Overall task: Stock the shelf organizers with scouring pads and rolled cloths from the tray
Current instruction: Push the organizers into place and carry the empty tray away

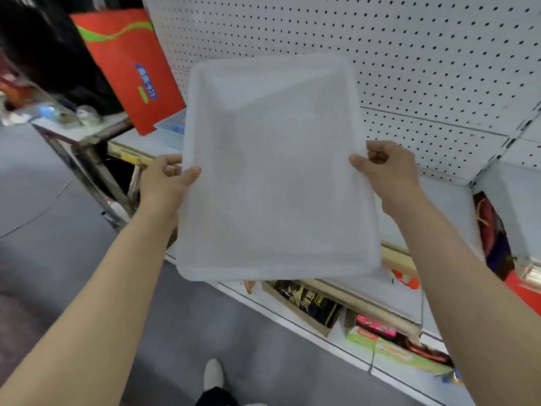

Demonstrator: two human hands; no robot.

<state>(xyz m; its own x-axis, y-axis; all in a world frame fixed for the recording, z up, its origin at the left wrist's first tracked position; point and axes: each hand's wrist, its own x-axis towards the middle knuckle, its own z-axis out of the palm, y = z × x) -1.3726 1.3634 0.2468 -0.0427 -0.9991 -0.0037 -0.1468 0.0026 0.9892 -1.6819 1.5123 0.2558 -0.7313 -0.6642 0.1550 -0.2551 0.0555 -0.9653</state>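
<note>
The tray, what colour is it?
The tray is see-through whitish plastic, seen best in the head view.

The white tray [272, 171], held up at frame centre by the left hand [164, 183] and right hand [389, 174] gripping its side edges, blocks the whole middle of the frame and hides the shelf [456, 200] behind it. Right of the tray, a bare stretch of shelf lies open below the pegboard [409, 68]. At upper left, a tilted red bag [126, 68] and a clear bin [171, 130] close that side. At lower left, grey floor [58, 230] is open. At lower right, boxed goods [310, 303] fill the lower shelf.
</note>
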